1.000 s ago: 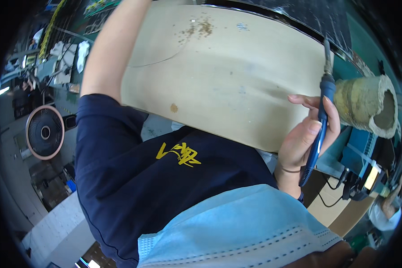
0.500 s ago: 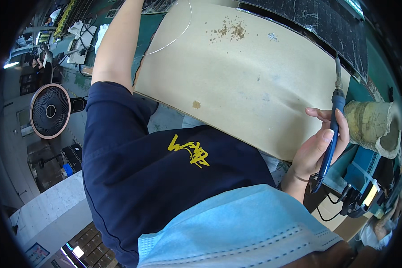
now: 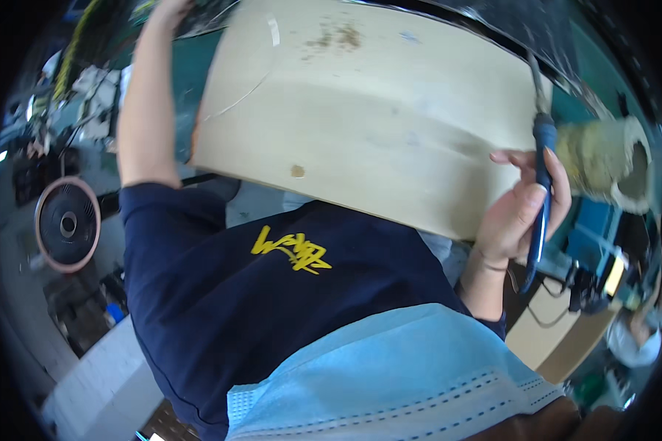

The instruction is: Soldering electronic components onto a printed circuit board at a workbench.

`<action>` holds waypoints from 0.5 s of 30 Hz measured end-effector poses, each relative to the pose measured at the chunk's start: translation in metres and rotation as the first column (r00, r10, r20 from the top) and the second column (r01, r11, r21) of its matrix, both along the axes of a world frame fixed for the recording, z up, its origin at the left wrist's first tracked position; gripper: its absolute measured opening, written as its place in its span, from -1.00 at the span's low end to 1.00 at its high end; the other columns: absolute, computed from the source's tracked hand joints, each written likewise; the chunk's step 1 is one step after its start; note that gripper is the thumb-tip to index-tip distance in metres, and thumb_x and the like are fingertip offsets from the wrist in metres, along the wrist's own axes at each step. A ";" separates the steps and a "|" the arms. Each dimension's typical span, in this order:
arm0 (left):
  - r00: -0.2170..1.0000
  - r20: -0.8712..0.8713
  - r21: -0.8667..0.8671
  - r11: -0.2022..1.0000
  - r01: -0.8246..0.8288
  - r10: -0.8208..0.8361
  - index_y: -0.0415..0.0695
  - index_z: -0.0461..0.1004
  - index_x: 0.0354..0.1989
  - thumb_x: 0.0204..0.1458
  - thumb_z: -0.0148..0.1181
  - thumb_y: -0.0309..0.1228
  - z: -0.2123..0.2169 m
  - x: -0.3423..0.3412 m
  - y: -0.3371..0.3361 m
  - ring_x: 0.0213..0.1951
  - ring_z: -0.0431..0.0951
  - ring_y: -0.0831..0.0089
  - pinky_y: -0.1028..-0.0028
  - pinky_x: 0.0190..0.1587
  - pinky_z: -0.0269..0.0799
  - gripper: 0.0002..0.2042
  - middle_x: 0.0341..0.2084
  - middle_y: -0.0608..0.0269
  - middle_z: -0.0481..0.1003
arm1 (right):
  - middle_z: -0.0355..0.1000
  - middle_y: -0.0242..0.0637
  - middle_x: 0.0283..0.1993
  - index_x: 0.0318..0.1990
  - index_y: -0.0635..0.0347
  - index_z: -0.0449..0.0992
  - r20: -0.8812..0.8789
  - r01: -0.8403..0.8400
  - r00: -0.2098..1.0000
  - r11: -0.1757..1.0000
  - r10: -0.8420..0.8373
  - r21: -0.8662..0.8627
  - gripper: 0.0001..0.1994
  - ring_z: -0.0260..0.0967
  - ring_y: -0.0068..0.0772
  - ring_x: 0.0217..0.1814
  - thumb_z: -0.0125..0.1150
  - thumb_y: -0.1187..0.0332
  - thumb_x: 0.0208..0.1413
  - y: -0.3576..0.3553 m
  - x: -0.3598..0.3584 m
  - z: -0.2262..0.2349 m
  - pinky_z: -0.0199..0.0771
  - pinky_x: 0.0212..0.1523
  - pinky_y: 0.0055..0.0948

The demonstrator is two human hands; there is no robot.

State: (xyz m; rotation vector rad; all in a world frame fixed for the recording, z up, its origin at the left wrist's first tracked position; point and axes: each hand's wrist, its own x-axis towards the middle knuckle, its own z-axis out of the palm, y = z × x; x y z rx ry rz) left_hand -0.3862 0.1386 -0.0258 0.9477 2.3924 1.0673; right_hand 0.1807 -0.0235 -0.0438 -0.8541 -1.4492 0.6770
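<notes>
My right hand point(image 3: 518, 209) is closed round the blue handle of a soldering iron point(image 3: 543, 140). The iron's metal tip points away from me, over the far right edge of a beige board point(image 3: 360, 140). My left arm stretches far out past the board's left side. Only part of my left hand point(image 3: 172, 10) shows at the upper edge, blurred, beside crumpled clear plastic; its fingers cannot be made out. A thin pale wire point(image 3: 254, 90) curves over the board's left part, near a small white tag point(image 3: 274, 32).
Brown crumbs point(image 3: 338, 37) and a grey speck cluster point(image 3: 410, 37) lie at the board's far side. A worn yellowish tube point(image 3: 603, 158) sits to the right, with a blue box point(image 3: 594, 224) below it. A dark strip borders the far edge. At left stands a round fan point(image 3: 68, 224).
The whole view has shifted. My left hand, out of the picture before, now shows partly at the top edge. The white tag has come into sight. My right hand keeps hold of the soldering iron.
</notes>
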 end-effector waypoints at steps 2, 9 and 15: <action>0.948 0.313 0.021 0.999 0.048 -0.052 -0.08 0.52 0.09 0.14 0.32 0.02 0.014 0.006 -0.028 -0.60 0.26 0.62 0.57 -0.58 0.11 -0.51 -0.48 0.34 0.40 | 0.51 0.01 -0.23 0.25 0.36 0.29 0.059 0.022 0.998 0.996 -0.027 0.085 -0.55 0.58 -0.16 -0.26 -0.04 0.15 0.45 -0.001 0.007 0.001 0.44 -0.01 -0.23; 0.678 0.611 0.221 0.910 0.351 -0.410 -0.24 0.41 0.22 0.42 -0.11 -0.04 0.037 0.095 -0.126 -0.42 0.52 0.67 0.67 -0.56 0.17 -0.50 -0.07 0.02 0.63 | 0.48 0.11 0.05 0.38 0.17 0.13 0.071 0.397 0.883 0.819 -0.464 0.414 -0.55 0.56 -0.03 -0.05 -0.17 0.15 0.48 -0.014 0.059 0.005 0.58 0.05 -0.12; 0.548 0.664 0.232 0.837 0.496 -0.509 -0.28 0.34 0.32 0.42 -0.26 0.03 0.023 0.174 -0.181 -0.17 0.64 0.49 0.61 -0.40 0.41 -0.39 0.05 -0.02 0.58 | 0.53 0.06 -0.09 0.29 0.38 0.28 0.279 0.440 0.838 0.883 -0.469 0.163 -0.58 0.56 -0.14 -0.10 -0.09 0.24 0.46 -0.024 0.084 0.011 0.53 0.06 -0.16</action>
